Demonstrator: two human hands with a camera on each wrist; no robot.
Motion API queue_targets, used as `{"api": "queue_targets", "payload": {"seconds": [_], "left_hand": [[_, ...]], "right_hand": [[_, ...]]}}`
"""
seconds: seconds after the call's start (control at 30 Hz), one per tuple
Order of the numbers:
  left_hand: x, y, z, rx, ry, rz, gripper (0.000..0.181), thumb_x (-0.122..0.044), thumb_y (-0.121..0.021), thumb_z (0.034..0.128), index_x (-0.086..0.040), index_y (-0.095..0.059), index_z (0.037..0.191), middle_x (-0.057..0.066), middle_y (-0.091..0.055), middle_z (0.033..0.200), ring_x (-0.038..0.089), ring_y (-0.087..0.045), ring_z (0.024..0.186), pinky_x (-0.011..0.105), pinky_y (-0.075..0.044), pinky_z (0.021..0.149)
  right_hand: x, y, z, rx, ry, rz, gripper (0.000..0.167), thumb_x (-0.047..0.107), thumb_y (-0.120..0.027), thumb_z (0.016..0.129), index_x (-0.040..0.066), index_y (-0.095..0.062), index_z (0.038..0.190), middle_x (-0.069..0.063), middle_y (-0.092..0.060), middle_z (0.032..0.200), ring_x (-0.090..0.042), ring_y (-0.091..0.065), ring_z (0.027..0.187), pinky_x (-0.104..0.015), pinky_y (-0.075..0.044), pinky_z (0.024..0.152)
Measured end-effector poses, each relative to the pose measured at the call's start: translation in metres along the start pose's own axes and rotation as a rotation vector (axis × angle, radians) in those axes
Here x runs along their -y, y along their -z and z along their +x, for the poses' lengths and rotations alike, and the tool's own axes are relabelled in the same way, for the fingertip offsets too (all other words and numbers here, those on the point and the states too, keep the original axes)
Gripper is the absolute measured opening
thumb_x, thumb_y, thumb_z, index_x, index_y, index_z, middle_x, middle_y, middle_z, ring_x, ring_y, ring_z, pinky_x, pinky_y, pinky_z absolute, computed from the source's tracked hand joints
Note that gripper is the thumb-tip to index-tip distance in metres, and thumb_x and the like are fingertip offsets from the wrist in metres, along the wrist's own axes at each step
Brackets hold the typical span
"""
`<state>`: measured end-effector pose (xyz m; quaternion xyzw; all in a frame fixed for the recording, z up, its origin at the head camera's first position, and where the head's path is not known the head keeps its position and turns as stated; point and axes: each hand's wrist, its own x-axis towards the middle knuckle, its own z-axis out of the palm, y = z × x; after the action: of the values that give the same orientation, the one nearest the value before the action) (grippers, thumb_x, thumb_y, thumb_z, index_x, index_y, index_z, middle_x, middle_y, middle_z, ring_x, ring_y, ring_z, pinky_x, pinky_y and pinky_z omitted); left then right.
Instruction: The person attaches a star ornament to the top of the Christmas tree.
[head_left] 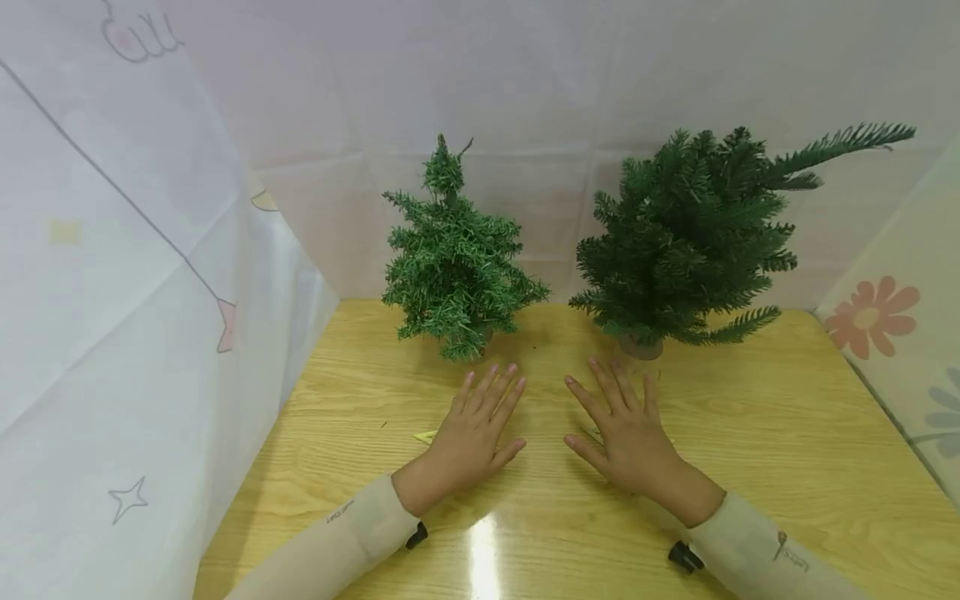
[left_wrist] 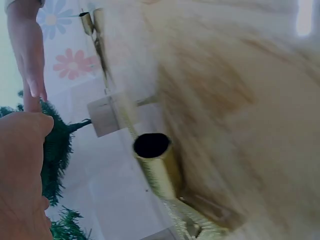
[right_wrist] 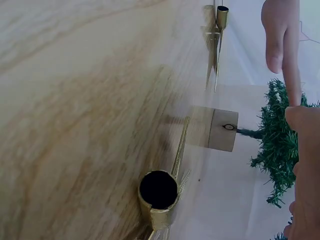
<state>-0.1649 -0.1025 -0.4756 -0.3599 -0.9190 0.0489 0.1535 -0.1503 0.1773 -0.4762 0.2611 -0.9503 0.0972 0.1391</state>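
Observation:
My left hand (head_left: 474, 437) is held over the table with its fingers straight and spread, pointing at a small green artificial tree (head_left: 457, 258). A pointed yellow tip (head_left: 425, 437) shows beside it. My right hand (head_left: 633, 442) is likewise spread, just in front of a darker, bushier artificial tree (head_left: 690, 233). In the left wrist view a gold pointed ornament with a hollow tube (left_wrist: 165, 172) lies on the table near the left hand. A similar gold tubed ornament (right_wrist: 161, 216) appears near the right hand in the right wrist view. Both hands hold nothing.
The wooden table (head_left: 360, 383) carries both trees at its back edge. A round wooden base (right_wrist: 223, 131) supports the smaller tree. Patterned white cloth (head_left: 150, 333) hangs around the table. One long branch (head_left: 847, 150) of the darker tree sticks out to the right.

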Motion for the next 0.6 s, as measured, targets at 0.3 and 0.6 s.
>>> {"api": "queue_targets", "payload": {"seconds": [0.3, 0.6], "left_hand": [[0.0, 0.017, 0.004, -0.172, -0.093, -0.115, 0.091, -0.044, -0.06, 0.0947, 0.002, -0.009, 0.155, 0.019, -0.005, 0.161, 0.034, -0.001, 0.148, 0.048, -0.012, 0.118], [0.008, 0.035, 0.01, -0.344, -0.149, -0.237, 0.078, -0.033, -0.057, 0.0962, 0.006, -0.019, 0.152, 0.021, -0.021, 0.156, 0.034, -0.016, 0.146, 0.048, -0.022, 0.116]], "right_hand": [[0.006, 0.011, 0.011, -0.099, 0.064, 0.128, 0.08, 0.054, -0.055, 0.095, 0.021, -0.019, 0.158, -0.008, -0.006, 0.162, -0.033, -0.011, 0.147, -0.067, -0.017, 0.11], [0.01, 0.011, 0.015, -0.165, 0.095, 0.2, 0.081, 0.051, -0.056, 0.095, 0.014, -0.02, 0.157, -0.006, -0.015, 0.161, -0.031, -0.021, 0.145, -0.055, -0.014, 0.116]]}}
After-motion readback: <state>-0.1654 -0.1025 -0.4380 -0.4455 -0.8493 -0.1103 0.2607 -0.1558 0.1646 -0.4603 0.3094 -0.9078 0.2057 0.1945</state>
